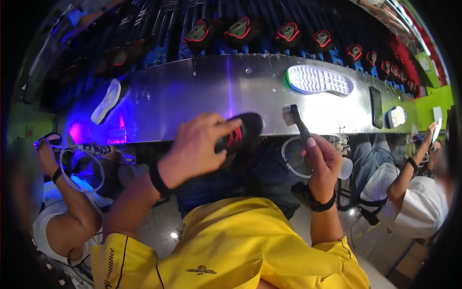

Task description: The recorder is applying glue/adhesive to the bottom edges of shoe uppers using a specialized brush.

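A black shoe with red laces (245,129) is at the near edge of the metal bench, tilted, its dark toe toward the right. My left hand (199,142) grips it from the left, forefinger laid across the lace area and thumb lower down. Part of the shoe is hidden behind my fingers. To the right, my right hand (321,159) is closed round the dark handle of a small brush (301,124). The brush points up, with its pale bristles facing left over the bench edge, apart from the shoe.
The metal bench (192,103) carries a white shoe sole (320,80), another sole (106,102) at left, a dark bar-shaped block (376,107) and a pale pad (396,117). Shoes on a rack (238,28) line the far side. Co-workers sit on both sides.
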